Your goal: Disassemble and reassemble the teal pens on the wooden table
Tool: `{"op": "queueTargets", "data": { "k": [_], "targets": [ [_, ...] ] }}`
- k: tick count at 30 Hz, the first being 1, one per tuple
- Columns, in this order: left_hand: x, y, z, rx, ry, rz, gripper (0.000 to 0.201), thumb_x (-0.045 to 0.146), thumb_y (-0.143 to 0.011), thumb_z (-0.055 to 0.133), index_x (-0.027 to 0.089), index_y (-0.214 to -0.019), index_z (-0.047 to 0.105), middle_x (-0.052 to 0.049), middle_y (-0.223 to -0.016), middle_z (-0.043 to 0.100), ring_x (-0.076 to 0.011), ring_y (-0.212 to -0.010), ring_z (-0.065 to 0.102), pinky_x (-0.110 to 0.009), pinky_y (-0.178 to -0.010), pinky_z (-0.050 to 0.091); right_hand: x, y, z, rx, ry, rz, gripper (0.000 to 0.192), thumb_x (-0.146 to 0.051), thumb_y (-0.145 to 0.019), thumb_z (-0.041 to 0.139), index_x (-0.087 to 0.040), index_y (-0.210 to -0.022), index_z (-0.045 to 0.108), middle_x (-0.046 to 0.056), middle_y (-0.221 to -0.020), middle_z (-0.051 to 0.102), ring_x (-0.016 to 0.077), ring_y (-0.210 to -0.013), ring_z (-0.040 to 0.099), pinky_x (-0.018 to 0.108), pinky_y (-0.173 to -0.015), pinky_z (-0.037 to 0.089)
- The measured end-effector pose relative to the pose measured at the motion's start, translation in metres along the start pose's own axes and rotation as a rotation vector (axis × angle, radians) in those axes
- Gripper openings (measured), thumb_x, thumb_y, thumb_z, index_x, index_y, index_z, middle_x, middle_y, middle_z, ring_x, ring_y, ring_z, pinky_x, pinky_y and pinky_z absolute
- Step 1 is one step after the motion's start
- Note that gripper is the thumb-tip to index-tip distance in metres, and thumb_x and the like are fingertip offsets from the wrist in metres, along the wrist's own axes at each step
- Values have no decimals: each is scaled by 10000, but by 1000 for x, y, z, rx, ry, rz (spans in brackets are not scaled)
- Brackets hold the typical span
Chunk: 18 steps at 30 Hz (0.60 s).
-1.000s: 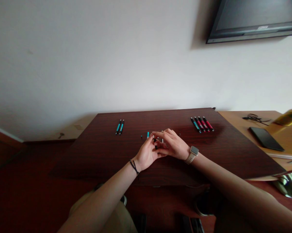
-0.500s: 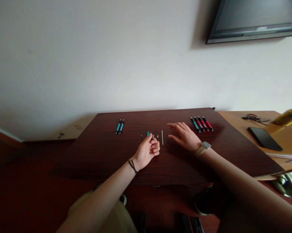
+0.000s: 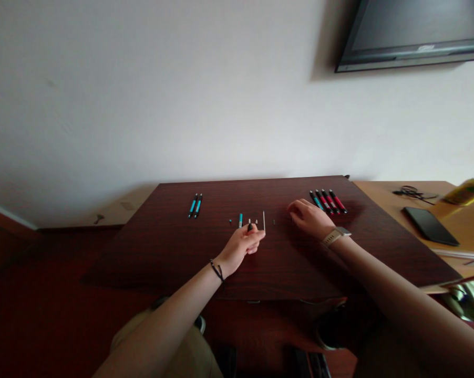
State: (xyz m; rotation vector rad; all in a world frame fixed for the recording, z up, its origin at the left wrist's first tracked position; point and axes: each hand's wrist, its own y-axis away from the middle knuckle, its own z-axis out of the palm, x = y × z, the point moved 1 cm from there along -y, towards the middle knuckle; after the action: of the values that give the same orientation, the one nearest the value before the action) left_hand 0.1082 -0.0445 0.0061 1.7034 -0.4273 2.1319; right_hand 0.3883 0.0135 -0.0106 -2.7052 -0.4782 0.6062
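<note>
A dark wooden table (image 3: 174,262) stands against a white wall. At centre frame the left hand (image 3: 240,247) pinches a small black pen part (image 3: 249,227), beside a thin white refill (image 3: 264,221) and a blue piece (image 3: 240,220). The right hand (image 3: 310,218), fingers curled and holding nothing visible, rests by the row of red and blue pens (image 3: 328,201) at right

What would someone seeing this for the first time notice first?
Two bare forearms reach over a dark wooden table: the left hand pinches a small dark pen part beside a row of tiny pen pieces at the middle, and the right hand rests curled just left of four red and blue pens near the far right corner. Two blue pens lie apart at the far left, and a wall-mounted screen hangs upper right.
</note>
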Motion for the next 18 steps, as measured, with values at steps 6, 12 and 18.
{"op": "queueTargets", "data": {
  "k": [6,12,18],
  "targets": [
    [2,-1,-6,222,-565,176,618,513,-884,682,207,-589,233,54,-582,218,-103,-581,220,-287,-581,186,-2,2,3,-145,31,78,132,-323,-951,610,-211,-978,674,48,-894,703,193,-751,648,293,-684,451],
    [1,-2,-5,175,-599,167,575,482,-889,648,211,-605,228,53,-586,218,-105,-577,231,-278,-585,204,1,2,8,-161,41,98,105,-247,-929,589,-215,-950,686,54,-906,729,197,-755,655,292,-685,436],
    [0,-3,-1,154,-600,139,563,493,-879,648,209,-595,254,54,-579,235,-104,-573,234,-279,-587,199,-24,-5,5,-59,-224,61,123,-302,-935,608,-210,-937,690,28,-847,731,188,-743,655,301,-718,471]
  ]
}}
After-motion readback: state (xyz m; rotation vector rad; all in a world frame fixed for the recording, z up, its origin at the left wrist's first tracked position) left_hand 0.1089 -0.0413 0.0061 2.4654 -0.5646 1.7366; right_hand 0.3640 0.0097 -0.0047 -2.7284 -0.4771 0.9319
